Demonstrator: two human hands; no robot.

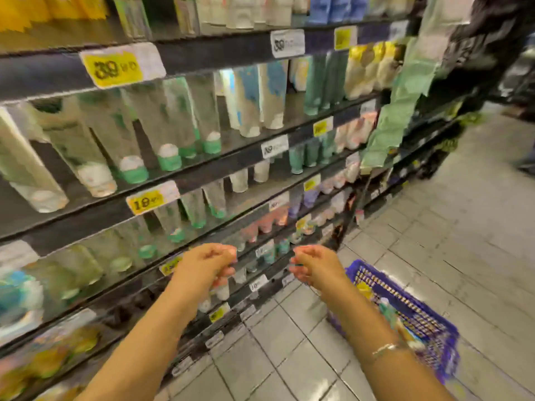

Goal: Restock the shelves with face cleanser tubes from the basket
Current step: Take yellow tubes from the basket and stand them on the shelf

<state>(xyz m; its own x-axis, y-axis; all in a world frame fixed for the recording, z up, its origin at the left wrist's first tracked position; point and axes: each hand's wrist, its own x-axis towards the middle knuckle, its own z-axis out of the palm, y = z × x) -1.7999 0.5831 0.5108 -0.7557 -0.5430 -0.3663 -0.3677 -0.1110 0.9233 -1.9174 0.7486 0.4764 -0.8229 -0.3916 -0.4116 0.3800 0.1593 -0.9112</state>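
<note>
Reaching toward the lower shelves (260, 180), left hand (207, 266) and right hand (314, 266) are curling blurrily; whether either grip is clamping a tube I cannot tell; seating tubes upright probably serves best.

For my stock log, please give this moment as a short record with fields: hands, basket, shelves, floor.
left hand: fingers curled, seems to hold a small white tube; blurred
right hand: fingers curled, contents unclear
basket: purple plastic mesh basket on the floor, right of the arms, with goods inside
shelves: dark metal shelves with rows of green-capped tubes
floor: pale grey tiled floor
</note>
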